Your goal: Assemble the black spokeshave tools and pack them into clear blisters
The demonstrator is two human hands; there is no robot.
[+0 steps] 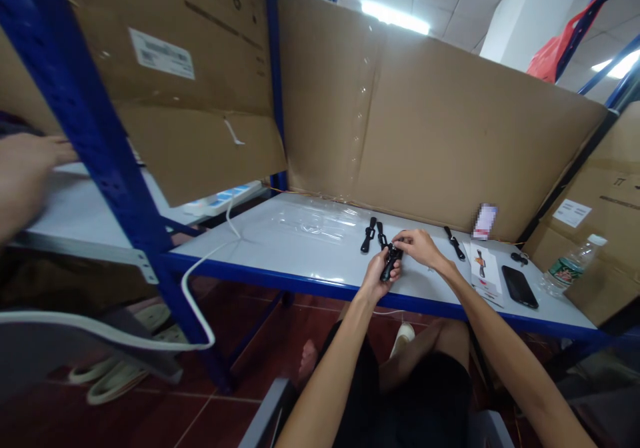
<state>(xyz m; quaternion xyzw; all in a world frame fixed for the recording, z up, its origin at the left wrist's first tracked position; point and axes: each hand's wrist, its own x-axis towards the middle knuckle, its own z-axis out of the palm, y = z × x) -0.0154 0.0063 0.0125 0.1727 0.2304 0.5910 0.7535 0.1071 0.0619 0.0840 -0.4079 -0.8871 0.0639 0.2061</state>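
Note:
My left hand (379,273) is closed around a small black device with a strap (391,262), held just above the white tabletop (300,248). My right hand (419,247) pinches the top end of the same black device from the right. Two more black straps (369,235) lie on the table just behind my hands. Another black strap (455,243) lies to the right of my right hand.
A white printed box (484,269), a black phone (519,286), a small black part (519,258) and a plastic water bottle (570,265) sit at the right. Cardboard sheets (430,141) wall the back. A blue rack post (85,121) and a white cable (200,301) stand left. Another person's bare foot (25,175) rests at far left.

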